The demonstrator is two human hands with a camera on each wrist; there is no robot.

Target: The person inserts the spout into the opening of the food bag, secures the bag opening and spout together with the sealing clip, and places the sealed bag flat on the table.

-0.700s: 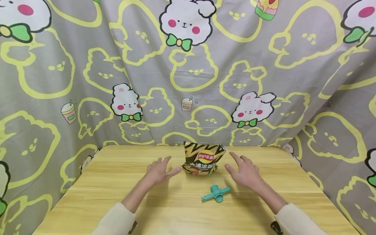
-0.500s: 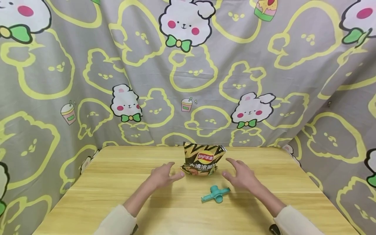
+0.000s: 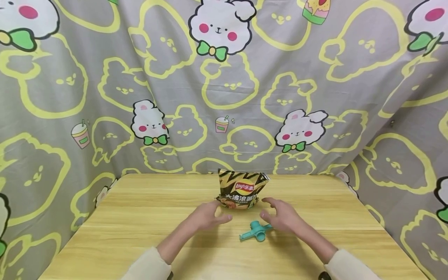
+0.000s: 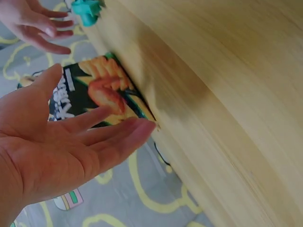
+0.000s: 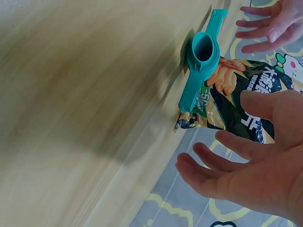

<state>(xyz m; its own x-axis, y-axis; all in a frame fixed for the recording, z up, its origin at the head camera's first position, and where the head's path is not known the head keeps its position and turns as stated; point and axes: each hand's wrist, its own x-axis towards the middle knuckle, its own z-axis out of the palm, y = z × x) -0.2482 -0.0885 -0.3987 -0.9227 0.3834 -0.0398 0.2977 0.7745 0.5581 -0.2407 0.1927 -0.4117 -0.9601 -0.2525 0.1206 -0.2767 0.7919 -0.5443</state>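
A black-and-gold Lay's chip bag point(image 3: 241, 189) stands upright on the wooden table, its front toward me. In front of it lies a teal bag clip point(image 3: 257, 231) with a round spout, whose hollow opening shows in the right wrist view. My left hand point(image 3: 209, 216) hovers at the bag's lower left corner, fingers apart and empty. To the right of the bag, my right hand point(image 3: 282, 216) is spread with nothing in it; its thumb side overlaps the clip's right end in the head view. In the left wrist view the left hand point(image 4: 85, 137) covers part of the bag.
The wooden table point(image 3: 147, 194) runs back to a grey curtain point(image 3: 196, 85) printed with yellow outlines and white rabbits. More of this cloth hangs along both sides. Both forearms wear cream sleeves point(image 3: 148, 264).
Both hands have come inward and toward me, the left one sliding right below the bag's corner, the right one moving closer to the clip. Bag and clip stay in place.
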